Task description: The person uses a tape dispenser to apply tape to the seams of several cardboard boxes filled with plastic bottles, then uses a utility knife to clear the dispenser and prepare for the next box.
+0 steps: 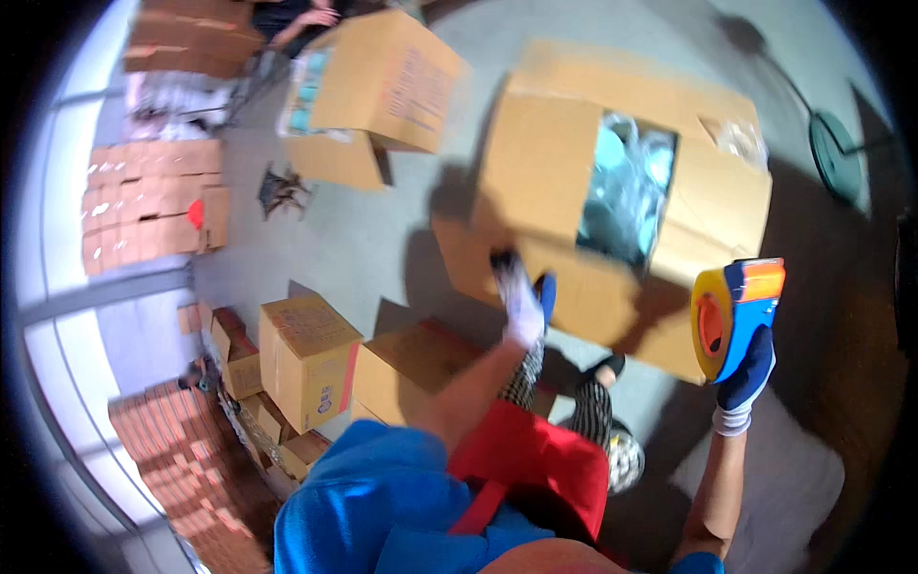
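Observation:
A large cardboard box (540, 143) stands in front of me. Its top flaps are folded inward with a gap between them. Through the gap show pale teal rounded items (609, 153) wrapped in clear plastic. My right hand (749, 375), in a blue and white glove, grips a blue and orange tape dispenser (758, 311) with a wide yellow roll, beside the box's near right corner. Over the box's near left side is my left hand (521, 304), also gloved. Its dark-tipped fingers reach forward with the thumb apart, slightly blurred, and nothing shows in them.
Another opened box (406, 91) with teal items stands at the far left, near a person (311, 19). Closer on the left are a carton (308, 354) and other boxes. Stacks of flat cardboard (153, 206) line the left wall. A green round stand base (834, 158) is at far right.

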`<state>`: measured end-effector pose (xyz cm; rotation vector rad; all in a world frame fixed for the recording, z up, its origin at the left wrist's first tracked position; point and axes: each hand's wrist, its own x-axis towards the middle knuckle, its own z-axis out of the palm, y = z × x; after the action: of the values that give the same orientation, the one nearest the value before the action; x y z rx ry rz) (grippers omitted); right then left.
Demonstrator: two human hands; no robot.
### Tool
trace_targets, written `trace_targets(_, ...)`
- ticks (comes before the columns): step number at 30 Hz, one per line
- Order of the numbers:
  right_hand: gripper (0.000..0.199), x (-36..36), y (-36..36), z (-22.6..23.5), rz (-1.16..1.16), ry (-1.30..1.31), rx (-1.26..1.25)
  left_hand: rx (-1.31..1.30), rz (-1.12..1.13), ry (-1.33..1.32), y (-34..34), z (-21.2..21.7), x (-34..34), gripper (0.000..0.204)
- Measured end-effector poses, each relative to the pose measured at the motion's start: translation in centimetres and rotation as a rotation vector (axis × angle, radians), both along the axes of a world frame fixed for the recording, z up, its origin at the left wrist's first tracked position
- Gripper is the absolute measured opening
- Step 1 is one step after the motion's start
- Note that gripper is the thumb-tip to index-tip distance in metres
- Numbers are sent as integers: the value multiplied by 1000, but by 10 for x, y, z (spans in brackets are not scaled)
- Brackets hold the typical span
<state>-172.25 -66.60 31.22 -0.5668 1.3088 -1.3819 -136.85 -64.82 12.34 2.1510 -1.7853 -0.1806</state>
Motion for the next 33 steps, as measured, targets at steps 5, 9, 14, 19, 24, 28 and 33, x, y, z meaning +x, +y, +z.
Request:
trace_targets(5, 27, 55, 14, -80, -69, 280, 306, 473, 61, -161, -53, -78, -20, 92)
trace_targets(9, 34, 92, -2, -181, -351, 412, 515, 534, -350, 14, -80, -29, 7, 78)
trace_targets(14, 31, 80, 6, -190, -429, 369, 453, -292, -326, -194, -350, -69, 87, 53)
trace_targets(19, 21, 79, 10, -200, -426, 311, 354, 428, -83, -70, -515, -156, 177, 66)
trace_targets(24, 23, 87, 10, -199, -447, 236, 315, 376, -463, -26, -475, -94, 171, 61)
trace_targets(28, 20, 58, 47, -225, -291, 232, 313, 325, -1011, 71, -391, 21, 135, 59)
trace_targets(33, 21, 80, 24, -195, -372, 138, 398, 331, -998, -252, -223, 4, 50, 61)
